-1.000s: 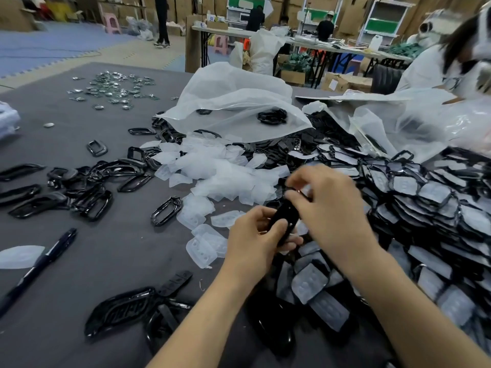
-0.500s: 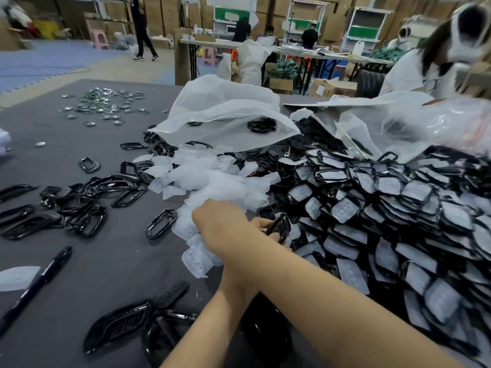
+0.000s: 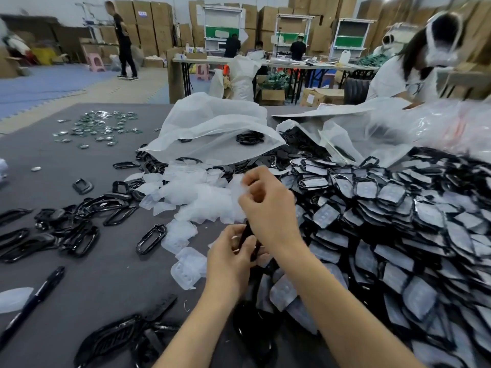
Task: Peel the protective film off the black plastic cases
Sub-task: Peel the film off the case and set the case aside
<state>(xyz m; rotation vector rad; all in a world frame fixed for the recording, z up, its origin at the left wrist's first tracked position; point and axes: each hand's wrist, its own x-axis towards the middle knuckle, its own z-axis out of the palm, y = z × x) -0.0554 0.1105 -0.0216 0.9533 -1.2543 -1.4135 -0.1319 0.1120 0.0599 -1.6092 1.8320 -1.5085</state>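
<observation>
1. My left hand (image 3: 230, 259) grips one black case (image 3: 245, 234) edge-up, just above the grey table (image 3: 106, 282).
2. My right hand (image 3: 271, 208) pinches a clear film (image 3: 237, 193) above that case.
3. Loose films (image 3: 191, 193) lie piled just behind; film-covered cases (image 3: 398, 221) heap up at right.

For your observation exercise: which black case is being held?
The black case gripped by the left hand, while the right hand pinches film; the rest lie loose.

No text, label, brand or number is legible anywhere; markings on the distant cardboard boxes (image 3: 148, 17) are too blurred
</observation>
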